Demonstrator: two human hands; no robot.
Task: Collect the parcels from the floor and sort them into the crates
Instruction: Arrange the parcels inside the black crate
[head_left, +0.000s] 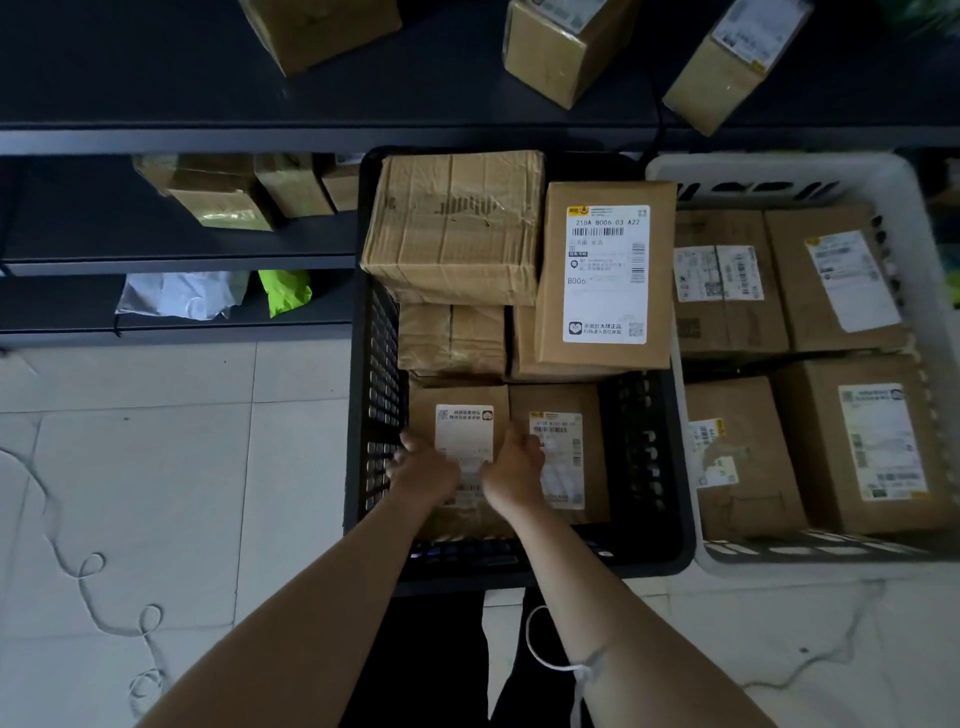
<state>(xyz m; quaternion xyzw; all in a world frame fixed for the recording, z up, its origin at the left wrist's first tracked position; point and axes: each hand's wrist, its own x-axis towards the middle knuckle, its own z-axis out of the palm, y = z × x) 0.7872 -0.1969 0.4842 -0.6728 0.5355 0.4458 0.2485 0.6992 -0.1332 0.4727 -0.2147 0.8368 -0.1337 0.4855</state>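
Left hand (423, 470), right hand (511, 470) hold parcel (464, 426) in crate (644, 558).

2 bare forearms (322, 613); thin white cord (558, 666) tied round right forearm (618, 597); dark trousers (431, 665).

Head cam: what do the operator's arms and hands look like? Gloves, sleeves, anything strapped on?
No gloves or sleeves in view: left hand, right hand and both forearms are bare. A thin white cord is knotted round the right forearm, with a loose loop beside it.
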